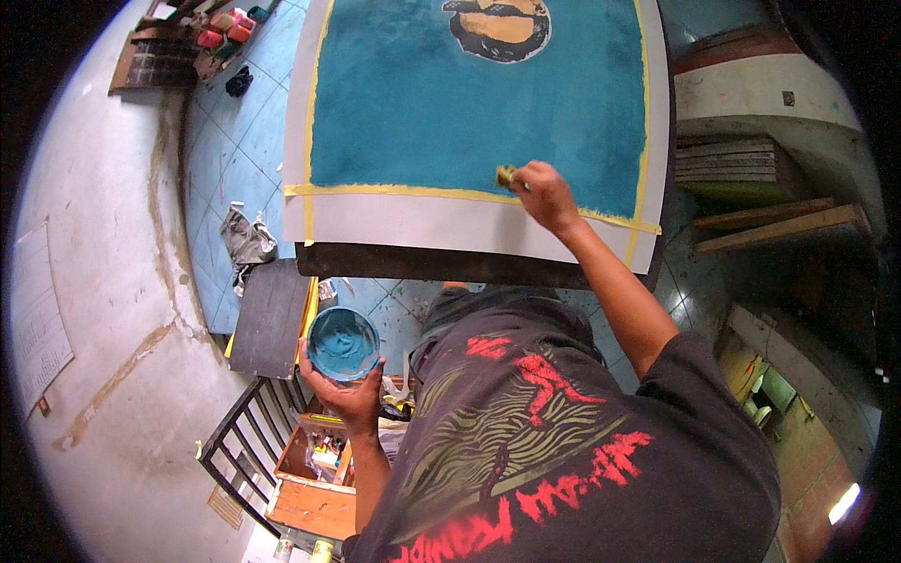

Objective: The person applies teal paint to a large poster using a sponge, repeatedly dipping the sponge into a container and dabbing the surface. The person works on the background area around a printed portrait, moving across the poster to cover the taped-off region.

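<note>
Holding tub (344, 311) of blue paint (340, 342) in left hand (349, 392), fingers curled round its wall. Spread beyond on dark tabletop (432, 266): white sheet (394, 214), painted blue inside yellow tape (643, 103). Gripping small yellowish tool (505, 176), blurred, in closed right hand (544, 195) by lower tape. Farthest: round black-and-tan motif (502, 26).

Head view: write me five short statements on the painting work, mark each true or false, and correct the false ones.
1. The left hand holds a tub containing blue paint. True.
2. The right hand is empty. False: it holds a small yellowish tool, too blurred to identify surely.
3. The tape along the edges of the blue area is red. False: the tape is yellow; the blue area lies inside it.
4. A crumpled grey cloth lies left of the sheet. True.
5. The person's shirt is plain white. False: the shirt is dark with a print.
</note>
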Demonstrator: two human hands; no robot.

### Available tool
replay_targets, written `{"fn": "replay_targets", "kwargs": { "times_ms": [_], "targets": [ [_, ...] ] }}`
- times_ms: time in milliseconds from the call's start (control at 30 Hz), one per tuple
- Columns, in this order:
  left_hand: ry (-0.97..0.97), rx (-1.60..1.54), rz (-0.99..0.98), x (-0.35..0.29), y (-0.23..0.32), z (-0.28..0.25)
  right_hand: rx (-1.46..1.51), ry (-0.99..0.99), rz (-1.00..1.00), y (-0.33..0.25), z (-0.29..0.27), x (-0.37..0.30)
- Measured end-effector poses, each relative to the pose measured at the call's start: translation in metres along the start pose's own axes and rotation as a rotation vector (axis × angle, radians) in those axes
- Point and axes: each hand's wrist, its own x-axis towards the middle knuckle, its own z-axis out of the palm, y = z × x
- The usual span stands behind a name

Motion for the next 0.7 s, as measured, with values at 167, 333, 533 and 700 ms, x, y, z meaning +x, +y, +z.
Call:
{"fn": "replay_targets", "kwargs": {
  "times_ms": [167,333,533,700],
  "targets": [
    [-0.012,0.018,0.033,0.003,0.001,0.001,-0.113,-0.100,-0.026,0.015,0.009,-0.020],
    [0.006,0.005,-0.003,0.002,0.004,0.001,0.023,0.139,-0.050,-0.027,-0.008,0.012],
    [0.008,0.010,-0.007,-0.001,0.003,0.000,0.052,-0.146,-0.015,-0.018,0.003,0.047],
    [0.016,-0.019,-0.028,-0.005,0.007,0.004,-0.135,-0.185,-0.225,-0.005,0.016,0.070]
  ]
}}
